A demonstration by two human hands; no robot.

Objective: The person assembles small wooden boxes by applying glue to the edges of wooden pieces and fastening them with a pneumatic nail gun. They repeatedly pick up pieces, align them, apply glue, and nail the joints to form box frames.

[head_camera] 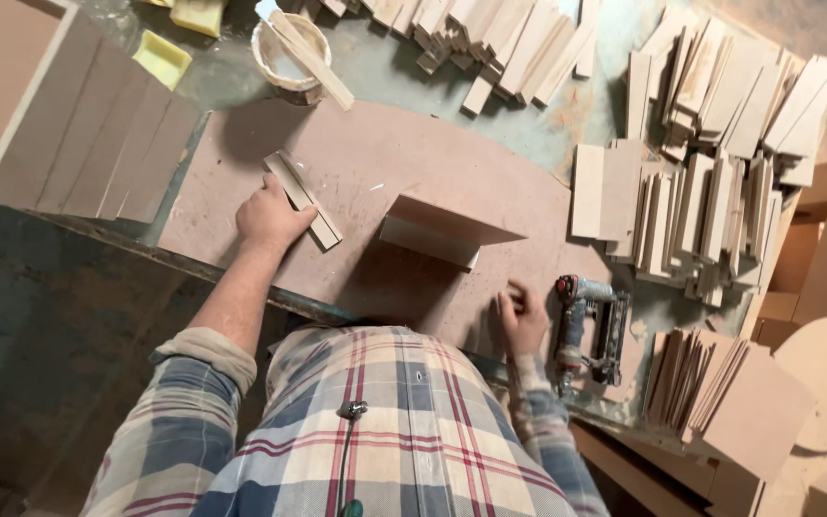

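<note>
My left hand [270,218] rests on a large brown fibreboard sheet [385,163] and grips two thin wooden strips [302,199] that lie side by side. My right hand [523,318] lies at the sheet's near right edge, fingers curled, close to a nail gun [588,325]; whether it holds anything I cannot tell. Between my hands stands a small angled piece made of two joined boards [437,230]. My plaid-shirted body fills the lower middle of the view.
Piles of cut wooden pieces [710,201] cover the right side and the back [490,38]. A white glue tub [284,57] with a stick stands at the back. Yellow sponges [162,56] and flat boards [98,134] lie at the left. Stacked boards [720,393] sit beside the nail gun.
</note>
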